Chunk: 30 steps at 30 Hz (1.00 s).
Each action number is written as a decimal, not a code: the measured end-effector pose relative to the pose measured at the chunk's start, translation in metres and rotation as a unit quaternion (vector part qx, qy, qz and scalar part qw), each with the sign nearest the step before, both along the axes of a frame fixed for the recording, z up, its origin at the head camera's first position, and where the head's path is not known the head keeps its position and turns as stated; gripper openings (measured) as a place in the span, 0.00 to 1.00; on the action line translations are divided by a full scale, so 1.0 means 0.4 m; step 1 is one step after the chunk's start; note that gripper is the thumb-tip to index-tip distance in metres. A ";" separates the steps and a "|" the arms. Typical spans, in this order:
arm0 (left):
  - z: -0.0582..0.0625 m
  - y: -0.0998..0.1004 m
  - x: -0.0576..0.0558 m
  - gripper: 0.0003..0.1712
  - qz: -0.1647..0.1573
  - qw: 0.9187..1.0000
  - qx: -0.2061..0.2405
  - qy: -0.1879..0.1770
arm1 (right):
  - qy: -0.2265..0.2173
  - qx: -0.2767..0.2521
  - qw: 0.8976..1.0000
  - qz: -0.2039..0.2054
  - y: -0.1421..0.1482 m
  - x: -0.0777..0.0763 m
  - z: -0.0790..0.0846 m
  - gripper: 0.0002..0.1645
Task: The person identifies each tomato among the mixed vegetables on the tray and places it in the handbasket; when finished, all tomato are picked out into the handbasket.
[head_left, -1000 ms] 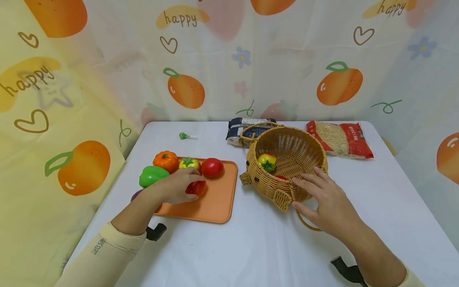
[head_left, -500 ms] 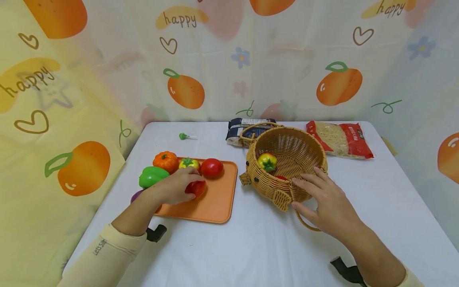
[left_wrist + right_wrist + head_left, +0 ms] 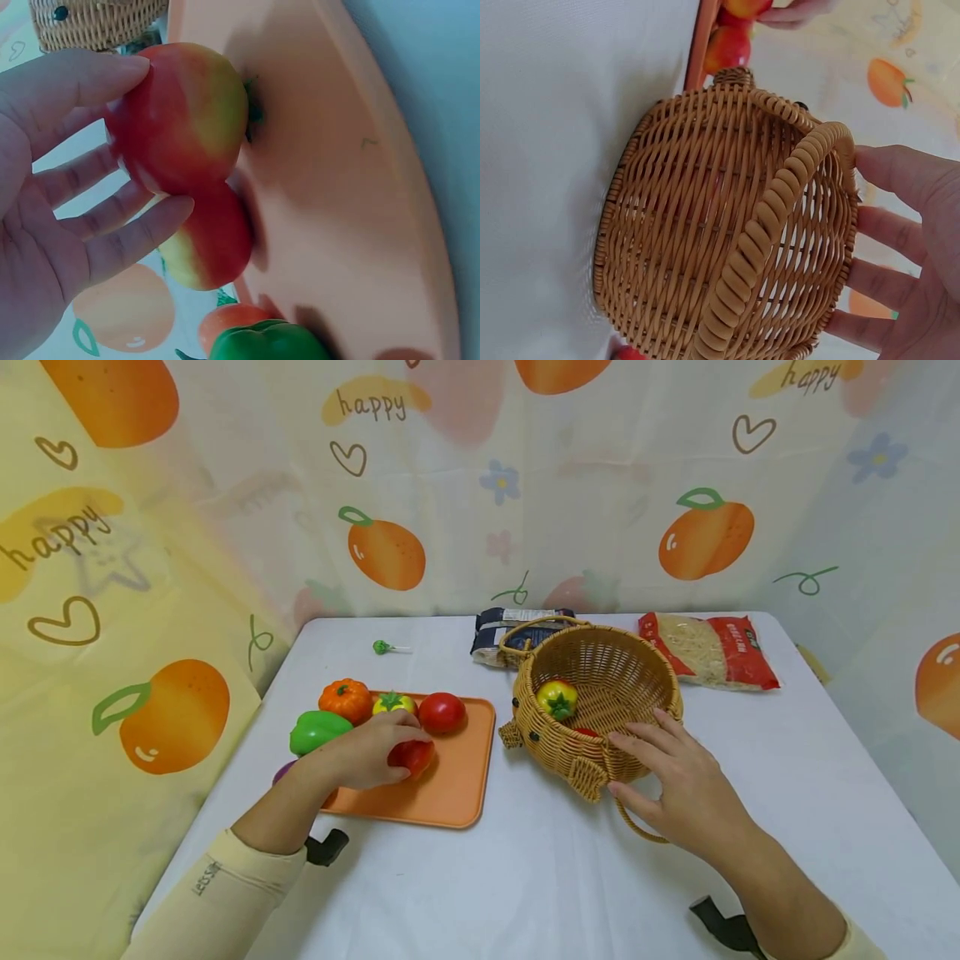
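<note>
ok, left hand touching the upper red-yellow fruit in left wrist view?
Touching: left wrist view shows the left hand with its thumb tip against the upper red-yellow fruit.

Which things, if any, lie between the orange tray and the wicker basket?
None: the head view shows only bare white tablecloth between the tray and the basket, whose woven knob juts towards the tray.

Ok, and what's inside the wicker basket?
In the wicker basket, the head view shows a yellow-and-red fruit with green leaves, and a sliver of a red thing. The near wall covers the rest of that, and whatever else lies low behind it.
</note>
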<state>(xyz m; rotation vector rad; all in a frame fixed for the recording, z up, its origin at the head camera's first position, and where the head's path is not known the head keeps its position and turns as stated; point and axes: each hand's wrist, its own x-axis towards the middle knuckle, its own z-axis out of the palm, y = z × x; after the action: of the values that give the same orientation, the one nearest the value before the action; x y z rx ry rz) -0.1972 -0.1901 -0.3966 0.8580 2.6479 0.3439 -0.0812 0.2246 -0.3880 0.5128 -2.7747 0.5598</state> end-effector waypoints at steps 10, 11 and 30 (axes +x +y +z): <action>0.071 0.027 -0.008 0.28 -0.029 0.999 0.041 0.015 | -0.002 0.006 1.000 -0.002 0.001 -0.001 0.000 0.35; 0.083 0.032 -0.010 0.28 -0.030 0.999 0.042 0.014 | -0.005 0.007 1.000 -0.003 0.001 -0.002 0.001 0.35; 0.249 0.204 -0.070 0.29 -0.115 0.988 0.069 0.079 | 0.000 0.007 1.000 -0.003 0.000 -0.003 -0.003 0.35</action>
<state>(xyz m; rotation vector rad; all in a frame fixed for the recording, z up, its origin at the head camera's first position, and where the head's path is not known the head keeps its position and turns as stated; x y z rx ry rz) -0.2253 -0.1085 -0.2970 1.2688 2.6530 0.4187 -0.0822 0.2248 -0.3891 0.5063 -2.7820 0.5384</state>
